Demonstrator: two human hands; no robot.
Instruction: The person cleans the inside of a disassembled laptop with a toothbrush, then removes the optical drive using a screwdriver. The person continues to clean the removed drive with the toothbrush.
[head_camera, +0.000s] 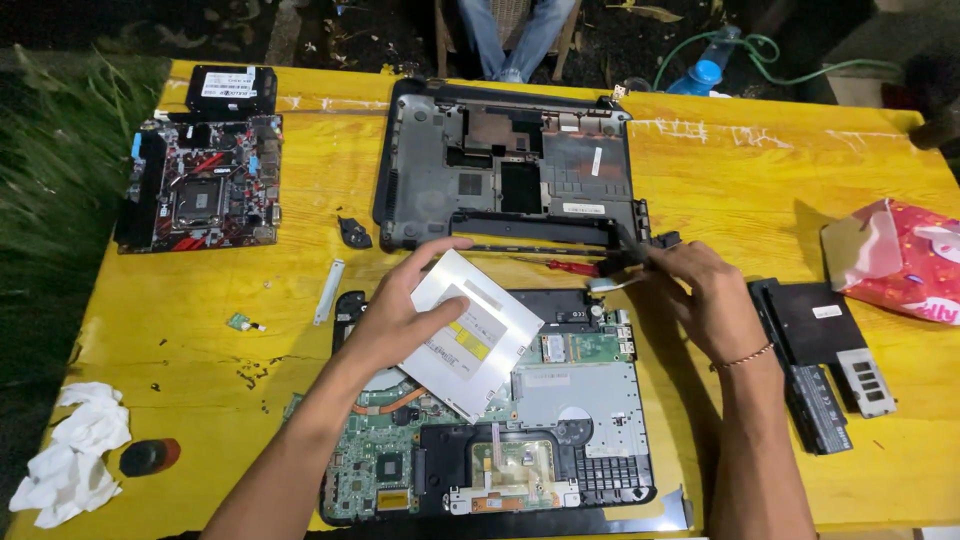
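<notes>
The left hand (395, 315) gripped the silver optical drive (470, 330), fingers spread across its top, tilted over the exposed laptop mainboard (400, 450). At 3 o'clock, the right hand (705, 295) pinched a small tool (612, 284). A slip risked striking board components.

Outdoor repair spot at night, improvised as an electronics workbench. Yellow wooden table (300, 300) strewn with a stripped laptop chassis (505, 160), an exposed laptop board (500, 440), and a spare motherboard (200, 185) at upper left. Grass (50, 150) along the left edge, a green hose (790, 60) on dark ground at top right.
</notes>
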